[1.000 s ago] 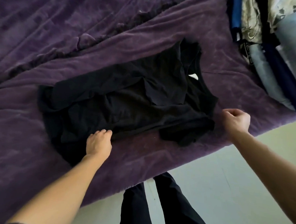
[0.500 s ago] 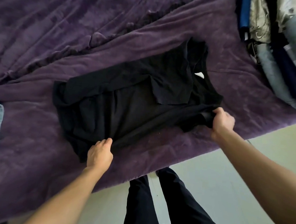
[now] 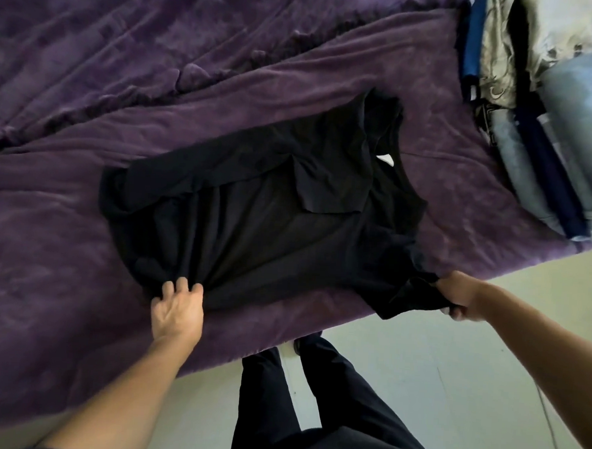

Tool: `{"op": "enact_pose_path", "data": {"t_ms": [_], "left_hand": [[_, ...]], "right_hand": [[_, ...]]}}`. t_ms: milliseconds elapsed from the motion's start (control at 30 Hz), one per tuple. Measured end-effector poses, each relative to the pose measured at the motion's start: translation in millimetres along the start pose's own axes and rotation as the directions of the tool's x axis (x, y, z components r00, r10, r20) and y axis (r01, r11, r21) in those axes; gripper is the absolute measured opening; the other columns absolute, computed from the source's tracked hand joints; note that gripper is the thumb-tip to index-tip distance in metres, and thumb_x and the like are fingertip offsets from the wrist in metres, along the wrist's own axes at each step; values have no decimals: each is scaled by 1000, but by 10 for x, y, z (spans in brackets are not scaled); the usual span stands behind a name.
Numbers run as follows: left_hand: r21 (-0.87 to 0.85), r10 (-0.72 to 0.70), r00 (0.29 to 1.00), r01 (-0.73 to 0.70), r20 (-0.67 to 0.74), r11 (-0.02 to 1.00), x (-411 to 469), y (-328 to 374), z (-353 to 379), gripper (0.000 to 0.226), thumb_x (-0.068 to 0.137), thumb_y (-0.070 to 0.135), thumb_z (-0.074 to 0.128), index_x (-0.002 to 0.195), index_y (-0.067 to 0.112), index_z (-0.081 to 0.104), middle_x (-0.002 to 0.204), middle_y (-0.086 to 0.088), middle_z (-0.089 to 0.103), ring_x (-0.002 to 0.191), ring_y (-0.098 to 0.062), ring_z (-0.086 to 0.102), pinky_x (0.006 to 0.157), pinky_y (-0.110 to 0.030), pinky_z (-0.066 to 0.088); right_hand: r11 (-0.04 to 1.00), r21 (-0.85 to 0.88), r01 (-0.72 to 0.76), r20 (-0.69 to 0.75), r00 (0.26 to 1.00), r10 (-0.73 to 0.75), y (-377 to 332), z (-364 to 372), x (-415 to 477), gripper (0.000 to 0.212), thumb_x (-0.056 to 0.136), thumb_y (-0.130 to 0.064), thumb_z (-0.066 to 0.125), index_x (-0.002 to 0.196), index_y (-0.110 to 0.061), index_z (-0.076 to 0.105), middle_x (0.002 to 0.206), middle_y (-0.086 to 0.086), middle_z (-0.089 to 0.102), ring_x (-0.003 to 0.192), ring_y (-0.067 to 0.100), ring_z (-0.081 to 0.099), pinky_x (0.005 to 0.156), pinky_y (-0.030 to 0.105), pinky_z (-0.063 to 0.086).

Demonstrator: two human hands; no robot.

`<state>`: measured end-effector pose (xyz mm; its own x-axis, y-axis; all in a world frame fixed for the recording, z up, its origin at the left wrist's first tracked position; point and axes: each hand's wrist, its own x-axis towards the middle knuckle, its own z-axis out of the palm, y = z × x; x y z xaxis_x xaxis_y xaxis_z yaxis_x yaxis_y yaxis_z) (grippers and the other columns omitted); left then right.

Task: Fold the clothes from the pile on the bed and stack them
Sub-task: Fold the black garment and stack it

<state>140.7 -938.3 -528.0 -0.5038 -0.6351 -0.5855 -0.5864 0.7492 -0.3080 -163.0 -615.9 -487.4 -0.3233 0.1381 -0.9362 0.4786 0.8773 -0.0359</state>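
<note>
Partway through. Black T-shirt (image 3: 270, 223) spread on the purple bed (image 3: 124, 78) near its edge, far side folded in. Near edge bunched in the left grip (image 3: 178, 312), sleeve clutched by the right grip (image 3: 459, 296). Folded stack (image 3: 548, 151) waiting at right; near side left to fold.

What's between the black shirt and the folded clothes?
Only bare purple blanket lies between the black shirt and the folded clothes, seen in the head view.
</note>
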Motion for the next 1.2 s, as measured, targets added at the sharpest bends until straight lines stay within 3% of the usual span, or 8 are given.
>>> {"op": "enact_pose_path", "data": {"t_ms": [133,367,567,767,867,967,1100,1200], "left_hand": [[16,-83,996,83,14,996,-100,-254,-3,30,90,18,50,116,31,56,117,9,54,114,-18,43,88,-33,35],[-402,-270,958,211,-94,891,367,-726,-553,31,79,7,63,109,14,60,105,-14,65,98,-33,60,82,-39,43],[-581,-415,873,204,-256,788,1218,-1007,-1075,37,84,4,56,119,11,56,119,-23,55,111,-42,50,92,-49,40],[-496,-275,952,178,-130,850,1321,-940,-802,36,89,25,60,123,15,55,126,-17,47,115,-38,44,92,-50,39],[-551,-310,951,254,-8,795,1399,-923,-570,53,89,39,60,134,18,44,134,-17,40,120,-40,40,96,-53,37],[-741,-482,858,439,178,508,1552,-981,-365,74,85,52,60,143,19,27,142,-19,34,127,-42,36,100,-58,33],[-857,-516,772,499,371,132,1646,-1081,-228,88,79,60,63,144,13,26,142,-16,42,124,-39,45,100,-49,40],[-912,-466,787,383,404,-145,1722,-1153,-316,79,74,52,74,133,7,46,131,-10,54,115,-30,55,95,-38,46]], "right_hand": [[824,567,-19,132,989,-67,-135,-172,-128,21,96,-6,46,76,-7,51,57,3,39,30,6,30,28,12,19],[542,836,88,95,949,-302,-1655,-265,-362,28,101,-14,36,78,-15,52,43,-5,54,32,1,51,30,9,33],[378,875,302,-104,880,-463,-2865,-280,-221,25,102,-23,43,118,-7,53,116,8,60,88,17,67,56,24,56],[759,61,649,-432,702,-566,-2579,276,18,40,85,-19,61,124,-13,58,98,2,66,88,19,63,86,40,54],[675,-557,484,-286,651,-703,-2394,547,195,46,90,-29,62,134,-19,55,137,11,53,124,28,51,102,38,41],[488,-755,438,-37,715,-698,-2463,891,362,66,92,-46,56,150,-33,27,161,5,11,146,30,15,111,49,28],[435,-847,305,88,889,-450,-2684,1262,422,72,93,-49,54,153,-30,19,162,9,3,146,34,14,115,47,25],[378,-869,319,-91,649,-755,-2747,1550,328,62,92,-42,54,148,-25,31,160,11,12,146,32,13,110,52,28]]}}
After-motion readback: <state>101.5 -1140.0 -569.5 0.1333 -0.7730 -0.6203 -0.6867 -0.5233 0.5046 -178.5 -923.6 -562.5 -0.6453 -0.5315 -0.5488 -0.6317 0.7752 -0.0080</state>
